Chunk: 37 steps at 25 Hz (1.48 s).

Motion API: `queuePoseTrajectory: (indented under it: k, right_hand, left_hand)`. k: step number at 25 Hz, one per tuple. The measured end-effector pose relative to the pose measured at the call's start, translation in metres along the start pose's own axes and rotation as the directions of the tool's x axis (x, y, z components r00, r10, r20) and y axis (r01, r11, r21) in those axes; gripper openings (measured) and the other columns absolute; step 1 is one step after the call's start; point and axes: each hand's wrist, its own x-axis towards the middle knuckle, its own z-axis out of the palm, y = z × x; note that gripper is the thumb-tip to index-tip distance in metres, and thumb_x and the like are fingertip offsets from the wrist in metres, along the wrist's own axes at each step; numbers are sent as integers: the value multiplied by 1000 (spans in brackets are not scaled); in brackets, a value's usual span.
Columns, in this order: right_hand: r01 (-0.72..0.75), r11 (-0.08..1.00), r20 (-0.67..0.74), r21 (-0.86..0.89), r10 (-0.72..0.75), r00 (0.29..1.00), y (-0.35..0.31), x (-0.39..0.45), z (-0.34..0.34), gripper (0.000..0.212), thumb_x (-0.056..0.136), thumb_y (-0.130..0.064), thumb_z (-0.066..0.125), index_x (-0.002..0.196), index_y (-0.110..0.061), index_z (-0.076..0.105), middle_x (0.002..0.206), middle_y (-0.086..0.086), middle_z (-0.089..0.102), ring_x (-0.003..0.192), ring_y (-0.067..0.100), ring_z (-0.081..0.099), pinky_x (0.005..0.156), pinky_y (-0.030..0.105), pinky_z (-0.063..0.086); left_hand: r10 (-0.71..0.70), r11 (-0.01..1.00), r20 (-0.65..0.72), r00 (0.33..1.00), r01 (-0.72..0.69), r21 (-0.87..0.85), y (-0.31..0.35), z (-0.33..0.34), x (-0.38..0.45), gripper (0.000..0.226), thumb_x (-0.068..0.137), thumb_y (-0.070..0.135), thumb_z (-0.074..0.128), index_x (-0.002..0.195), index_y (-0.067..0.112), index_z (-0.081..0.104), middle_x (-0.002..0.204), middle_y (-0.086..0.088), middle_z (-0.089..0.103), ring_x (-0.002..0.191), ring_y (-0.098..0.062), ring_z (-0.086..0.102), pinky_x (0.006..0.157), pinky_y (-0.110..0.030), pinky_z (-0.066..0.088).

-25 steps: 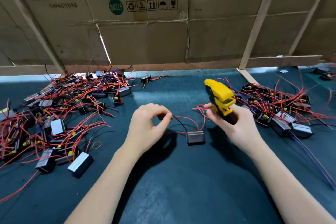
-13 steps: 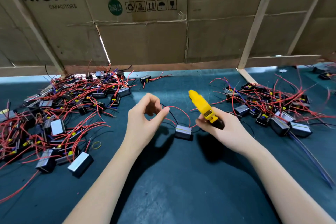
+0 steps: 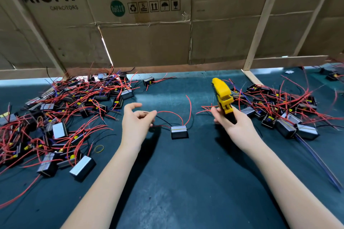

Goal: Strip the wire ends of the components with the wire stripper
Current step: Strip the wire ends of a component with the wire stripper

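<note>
Gripping the yellow wire stripper upright, the right hand sits right of the lone component on the dark mat, while the left hand pinches its red wire just left of it.

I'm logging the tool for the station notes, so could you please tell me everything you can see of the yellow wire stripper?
The wire stripper looks like moulded yellow plastic with dark parts at its handles, and a stepped, blocky head. It is held above the dark green mat, head pointing up and away. The right hand grips its lower handles, hiding them; no wire sits in the head. It hangs between the lone component and the right-hand pile.
</note>
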Motion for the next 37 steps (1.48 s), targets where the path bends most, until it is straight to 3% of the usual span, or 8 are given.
queuePoseTrajectory:
  k: [6, 12, 17, 22, 26, 29, 33, 37]
  right_hand:
    - [-4, 1000, 32, -7, 5, 999, 2, 0, 0, 25, 84, -56, 64, 83, -31, 63, 84, 11, 65, 72, 12, 52, 71, 28, 40]
    - [65, 995, 57, -80, -61, 997, 1, -3, 4, 36, 82, -58, 64, 77, -23, 58, 63, -10, 53, 60, 5, 43, 60, 17, 35]
    - [51, 998, 39, -40, -50, 998, 1, -2, 1, 28, 87, -53, 64, 81, -26, 61, 83, 14, 62, 68, 15, 47, 69, 31, 37]
    - [43, 999, 33, -12, -43, 999, -3, -4, 0, 21, 79, -66, 61, 79, -45, 64, 79, 4, 66, 73, 15, 54, 68, 22, 40]
    - [59, 998, 37, -27, -58, 998, -2, -2, -1, 18, 85, -59, 64, 78, -42, 64, 81, 11, 64, 68, 12, 48, 64, 23, 37]
    - [72, 996, -4, -49, -73, 997, 1, -2, 1, 23, 84, -57, 64, 76, -35, 63, 76, 13, 61, 63, 10, 43, 59, 21, 34]
    - [57, 951, -119, -304, -97, 988, 6, 0, -3, 46, 77, -66, 63, 69, -22, 54, 57, -9, 53, 57, 8, 46, 59, 26, 39]
    - [-39, 760, -207, -648, -127, 970, 6, 2, -6, 44, 80, -67, 57, 74, -23, 53, 76, -3, 60, 82, 26, 59, 83, 44, 45]
  left_hand:
    - [-102, 993, 130, 986, 109, -43, -3, 12, -11, 65, 74, 8, 83, 126, 9, 43, 74, -2, 76, 66, -10, 70, 60, -21, 50]
    - [144, 958, 213, 966, -190, 214, -2, 29, -29, 97, 76, 17, 84, 148, 16, 20, 76, 8, 70, 65, -13, 68, 71, -18, 51]
    - [213, 960, 441, 872, -271, 72, 2, 27, -29, 93, 83, -9, 63, 153, 21, 10, 82, 1, 75, 81, -17, 68, 85, -28, 52]
    - [186, 983, 588, 787, -153, -106, 5, 25, -30, 89, 89, -16, 50, 152, 27, 5, 79, -6, 73, 84, -23, 69, 81, -27, 52]
    - [162, 966, 552, 818, -17, -257, 4, 30, -31, 82, 98, -9, 45, 150, 32, -3, 71, -3, 69, 74, -19, 69, 72, -21, 52]
    - [97, 961, 504, 858, 50, -271, 3, 27, -26, 57, 102, -2, 41, 149, 20, 18, 66, -5, 66, 68, -22, 67, 67, -28, 55]
    - [17, 974, 446, 895, 86, -210, 3, 24, -23, 59, 103, 7, 44, 153, 18, 13, 65, -5, 66, 59, -19, 62, 54, -22, 49]
    - [-59, 956, 484, 873, 190, -226, 4, 26, -24, 52, 103, 6, 44, 150, 9, 21, 61, -10, 60, 51, -19, 58, 54, -24, 51]
